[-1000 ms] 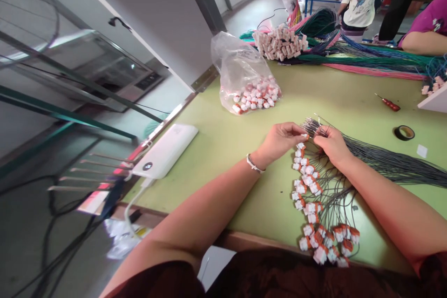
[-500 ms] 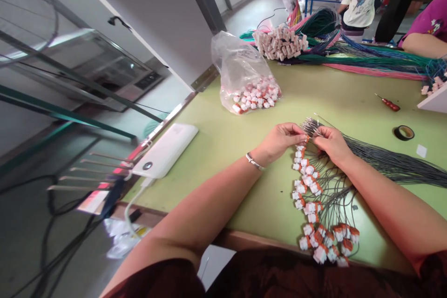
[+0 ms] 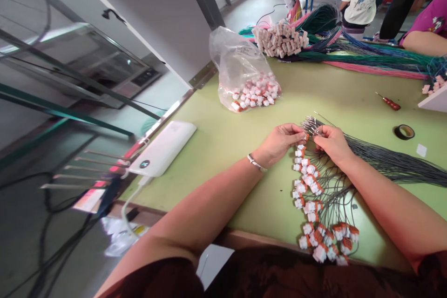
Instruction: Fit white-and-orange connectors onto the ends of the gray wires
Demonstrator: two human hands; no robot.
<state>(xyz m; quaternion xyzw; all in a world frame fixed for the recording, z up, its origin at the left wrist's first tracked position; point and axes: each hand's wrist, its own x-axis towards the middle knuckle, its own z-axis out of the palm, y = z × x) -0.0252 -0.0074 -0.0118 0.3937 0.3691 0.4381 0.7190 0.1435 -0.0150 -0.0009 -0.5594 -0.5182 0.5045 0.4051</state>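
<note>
Pinched in my left hand [image 3: 284,142] is a small white-and-orange connector [image 3: 306,138], mostly covered by the fingertips. My right hand [image 3: 331,144] is closed right beside it, its thumb and forefinger on a dark wire at the metal-tipped ends [image 3: 310,124] of a wire bundle. That bundle of dark wires [image 3: 387,160] runs off to the right under my right wrist. Below both hands, several white-and-orange connectors [image 3: 309,179] with wires attached lie in a trailing row toward the table's front edge.
A clear plastic bag [image 3: 240,67] of connectors stands farther back on the green table [image 3: 223,181]. A white power bank [image 3: 164,149] lies at left. At right are a red-handled awl [image 3: 390,103] and black tape roll [image 3: 404,132]. Bundled coloured wires [image 3: 370,56] and a co-worker's arm [image 3: 424,41] are behind.
Both hands stay nearly in place, with only slight finger movement at the connector and wire. The camera view has shifted slightly.
</note>
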